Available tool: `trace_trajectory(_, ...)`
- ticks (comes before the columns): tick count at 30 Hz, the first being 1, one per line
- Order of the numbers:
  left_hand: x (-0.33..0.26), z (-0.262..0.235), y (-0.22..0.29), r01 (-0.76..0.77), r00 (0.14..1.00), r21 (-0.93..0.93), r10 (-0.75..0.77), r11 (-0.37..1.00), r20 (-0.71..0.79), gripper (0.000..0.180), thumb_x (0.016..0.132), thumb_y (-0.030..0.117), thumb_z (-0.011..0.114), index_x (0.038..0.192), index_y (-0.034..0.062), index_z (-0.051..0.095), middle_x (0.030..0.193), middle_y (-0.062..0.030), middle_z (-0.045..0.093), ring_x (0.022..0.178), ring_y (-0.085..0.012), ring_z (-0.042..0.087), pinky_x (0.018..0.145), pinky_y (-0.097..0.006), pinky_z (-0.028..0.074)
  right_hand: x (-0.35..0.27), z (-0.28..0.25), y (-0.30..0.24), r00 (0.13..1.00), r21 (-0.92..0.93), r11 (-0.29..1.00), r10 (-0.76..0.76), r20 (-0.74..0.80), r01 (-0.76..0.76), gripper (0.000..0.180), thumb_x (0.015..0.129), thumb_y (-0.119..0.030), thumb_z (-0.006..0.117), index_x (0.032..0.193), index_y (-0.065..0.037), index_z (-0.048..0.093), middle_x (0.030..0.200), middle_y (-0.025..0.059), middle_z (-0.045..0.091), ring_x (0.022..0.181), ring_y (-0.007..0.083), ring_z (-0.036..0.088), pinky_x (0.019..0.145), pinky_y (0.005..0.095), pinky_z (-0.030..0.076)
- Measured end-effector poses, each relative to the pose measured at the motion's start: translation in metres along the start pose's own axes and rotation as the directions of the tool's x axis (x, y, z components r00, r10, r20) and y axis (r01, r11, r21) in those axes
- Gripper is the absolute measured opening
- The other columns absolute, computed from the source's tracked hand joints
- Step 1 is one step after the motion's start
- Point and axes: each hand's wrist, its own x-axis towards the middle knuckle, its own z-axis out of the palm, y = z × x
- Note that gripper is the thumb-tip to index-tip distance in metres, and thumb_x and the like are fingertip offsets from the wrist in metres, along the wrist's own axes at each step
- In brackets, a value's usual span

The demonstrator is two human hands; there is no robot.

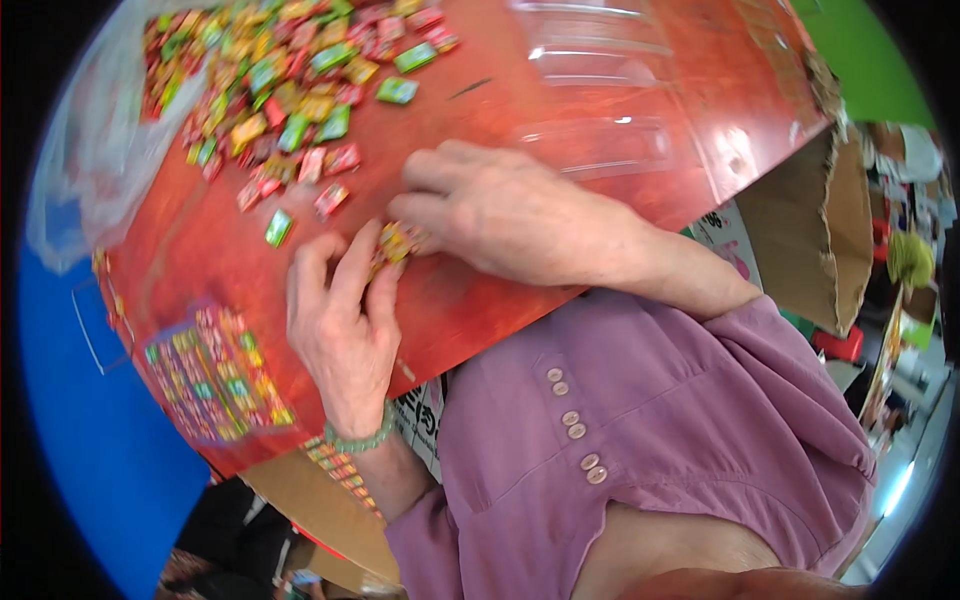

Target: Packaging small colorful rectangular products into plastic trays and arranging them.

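My left hand (340, 315), a green bead bracelet (362, 438) at its wrist, pinches a few yellow wrapped candies (396, 243) between thumb and fingers. From the right, my right hand (490, 210) meets them with curled fingers, its fingertips closed at the candies' edge and partly hidden. Just beyond the hands lie loose pieces, among them a green wrapped candy (279, 228) and a red one (331, 200). A large heap of small candies (290, 95) in red, yellow and green wrappers spreads over the far left of the red table (450, 330).
Clear plastic trays (595, 145) lie at the far right of the table. A translucent plastic bag (105, 150) hangs by the left edge. Packs of candies in rows (215, 375) sit at the near left, above a cardboard box (310, 510). Another cardboard piece (810, 235) stands at right.
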Motion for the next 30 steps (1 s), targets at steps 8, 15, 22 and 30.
trace_trajectory(8,-0.007,0.007,0.010,-0.083,0.995,0.058,0.086,0.995,-0.048,0.035,0.083,0.006,0.077,0.117,0.0057,0.074,0.100,-0.0124,0.056,0.092,-0.0331,0.059,0.079,-0.045,0.050,-0.018,-0.007,-0.011,0.999,-0.081,0.997,-0.012,-0.040,0.008,0.016,0.084,-0.014,0.063,0.095,-0.003,0.061,0.099,0.0117,0.052,0.093,0.0268,0.057,0.077,0.0391,0.053)
trace_trajectory(15,0.029,0.025,0.067,-0.226,0.974,0.065,0.228,0.972,-0.015,0.036,0.081,0.007,0.078,0.116,0.0093,0.074,0.099,-0.0086,0.055,0.088,-0.0289,0.058,0.076,-0.043,0.049,-0.062,-0.060,0.004,0.980,-0.076,0.985,0.144,-0.136,-0.155,0.025,0.087,-0.014,0.066,0.110,-0.004,0.063,0.105,0.0112,0.054,0.102,0.0310,0.059,0.083,0.0403,0.054)
trace_trajectory(22,0.058,0.058,0.101,-0.363,0.932,0.034,0.362,0.931,0.031,0.035,0.081,0.015,0.080,0.115,0.0106,0.074,0.097,-0.0063,0.054,0.087,-0.0262,0.057,0.076,-0.041,0.051,-0.096,-0.084,0.028,0.940,-0.122,0.949,0.261,-0.221,-0.292,0.033,0.085,-0.016,0.076,0.115,-0.003,0.069,0.100,0.0112,0.061,0.093,0.0296,0.064,0.080,0.0402,0.055)
trace_trajectory(30,0.061,0.075,0.103,-0.360,0.930,0.016,0.358,0.933,0.080,0.037,0.083,0.016,0.080,0.118,0.0092,0.073,0.098,-0.0077,0.055,0.088,-0.0268,0.058,0.076,-0.040,0.052,-0.107,-0.080,0.043,0.929,-0.118,0.936,0.300,-0.218,-0.330,0.035,0.084,-0.017,0.078,0.115,-0.003,0.070,0.100,0.0110,0.061,0.094,0.0293,0.063,0.080,0.0399,0.055)
